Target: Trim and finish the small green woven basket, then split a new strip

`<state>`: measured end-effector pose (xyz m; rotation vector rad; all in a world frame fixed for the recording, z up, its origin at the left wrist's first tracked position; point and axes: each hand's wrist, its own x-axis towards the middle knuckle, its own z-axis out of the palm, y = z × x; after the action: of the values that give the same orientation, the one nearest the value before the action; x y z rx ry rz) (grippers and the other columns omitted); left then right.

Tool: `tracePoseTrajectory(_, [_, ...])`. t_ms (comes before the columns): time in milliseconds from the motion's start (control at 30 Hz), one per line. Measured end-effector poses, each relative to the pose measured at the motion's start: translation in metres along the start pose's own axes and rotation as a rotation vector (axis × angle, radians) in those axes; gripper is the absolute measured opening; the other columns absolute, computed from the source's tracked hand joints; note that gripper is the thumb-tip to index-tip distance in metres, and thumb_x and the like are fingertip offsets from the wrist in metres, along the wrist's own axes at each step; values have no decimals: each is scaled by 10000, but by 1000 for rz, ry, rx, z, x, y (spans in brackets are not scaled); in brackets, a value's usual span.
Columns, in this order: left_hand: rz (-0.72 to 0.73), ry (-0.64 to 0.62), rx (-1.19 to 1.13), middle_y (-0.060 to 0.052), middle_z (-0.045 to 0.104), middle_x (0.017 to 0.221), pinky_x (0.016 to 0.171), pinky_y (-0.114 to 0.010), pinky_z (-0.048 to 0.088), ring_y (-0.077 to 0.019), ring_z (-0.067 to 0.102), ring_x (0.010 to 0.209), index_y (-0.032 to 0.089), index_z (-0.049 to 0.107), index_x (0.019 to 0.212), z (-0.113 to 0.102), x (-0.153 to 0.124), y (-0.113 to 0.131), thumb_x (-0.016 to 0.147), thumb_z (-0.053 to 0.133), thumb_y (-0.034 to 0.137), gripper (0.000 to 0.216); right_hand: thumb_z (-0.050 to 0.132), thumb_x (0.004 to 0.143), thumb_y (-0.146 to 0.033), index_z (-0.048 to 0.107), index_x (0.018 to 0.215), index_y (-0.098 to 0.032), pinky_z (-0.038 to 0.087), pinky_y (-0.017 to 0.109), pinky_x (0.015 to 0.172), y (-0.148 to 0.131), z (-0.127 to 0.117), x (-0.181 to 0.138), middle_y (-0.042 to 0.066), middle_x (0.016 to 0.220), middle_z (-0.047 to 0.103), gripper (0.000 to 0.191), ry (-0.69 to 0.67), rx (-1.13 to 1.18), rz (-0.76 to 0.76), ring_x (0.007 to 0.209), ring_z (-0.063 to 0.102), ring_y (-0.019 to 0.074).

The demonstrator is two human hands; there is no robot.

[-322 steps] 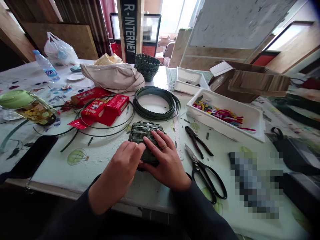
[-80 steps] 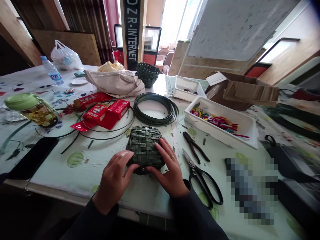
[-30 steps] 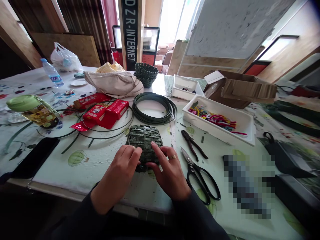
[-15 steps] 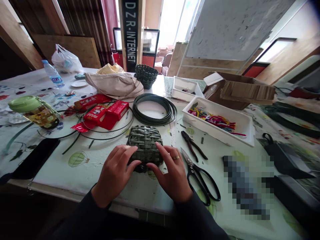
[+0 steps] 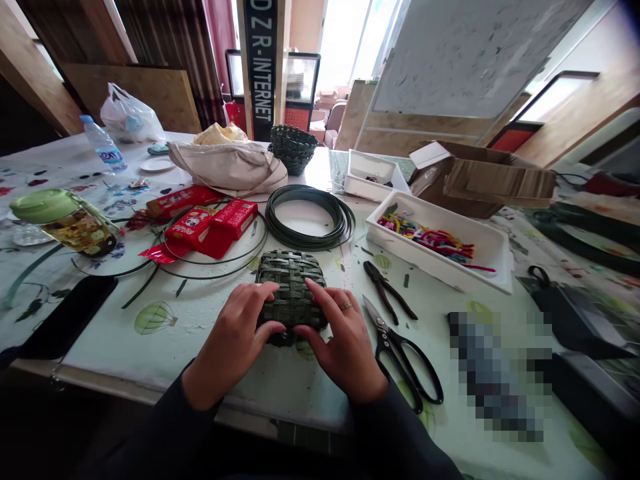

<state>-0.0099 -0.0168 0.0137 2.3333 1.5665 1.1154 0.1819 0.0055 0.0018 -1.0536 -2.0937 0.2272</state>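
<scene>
A small dark green woven basket rests on the table in front of me, its woven face upward. My left hand grips its left side, thumb at the near edge and fingers over the top. On the opposite side my right hand, with a ring on one finger, holds it the same way. Both thumbs nearly meet at the near edge. Right of the basket lie black-handled scissors and, just beyond them, dark pliers. What the undersides of my fingers press on is partly hidden.
Behind the basket lies a coil of green strip. Red packets and loose hoops are to its left. A white tray of colourful pieces stands right, near a cardboard box. A phone and green-lidded bottle are at left.
My fingers have slid slightly over the top of the basket, the right ones a little leftward. The basket stays in place, and the view has shifted slightly.
</scene>
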Motion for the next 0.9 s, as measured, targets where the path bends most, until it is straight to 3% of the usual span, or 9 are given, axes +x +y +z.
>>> tracePoseTrajectory(333, [17, 33, 2, -34, 575, 977, 876, -345, 467, -185, 539, 948, 223, 429, 1197, 4, -3, 0, 813, 635, 165, 440, 680, 782, -173, 363, 1403, -248, 475, 475, 869, 5, 1, 0, 94, 1063, 561, 701, 0, 41, -24, 958, 517, 278])
tracePoseTrajectory(467, [6, 66, -33, -48, 596, 1040, 923, -366, 463, -203, 543, 1032, 232, 440, 1205, 4, -4, -3, 802, 657, 212, 458, 698, 785, -222, 402, 1372, -249, 483, 467, 878, 5, -3, 1, 89, 1057, 578, 659, 24, 75, -20, 969, 535, 271])
tracePoseTrajectory(600, [-10, 83, -140, -60, 598, 1187, 1015, -391, 418, -217, 514, 1173, 244, 424, 1256, 7, -1, -4, 801, 664, 267, 515, 712, 780, -282, 428, 1350, -256, 429, 492, 987, 8, -4, 3, 102, 1217, 560, 638, 76, 103, -8, 1148, 492, 291])
tracePoseTrajectory(733, [-11, 39, -186, -48, 643, 1127, 1020, -408, 410, -213, 531, 1159, 239, 409, 1283, 13, 4, -4, 834, 623, 256, 498, 738, 757, -303, 381, 1384, -241, 343, 503, 1091, 14, 3, 2, 118, 1382, 481, 724, 22, 234, 38, 1323, 380, 288])
tracePoseTrajectory(900, [20, 24, -182, -41, 636, 1092, 977, -375, 437, -187, 549, 1086, 243, 398, 1290, 16, 8, 0, 857, 585, 218, 473, 749, 744, -325, 406, 1382, -243, 325, 525, 1099, 19, 13, -5, 129, 1430, 448, 729, 31, 385, 149, 1367, 329, 302])
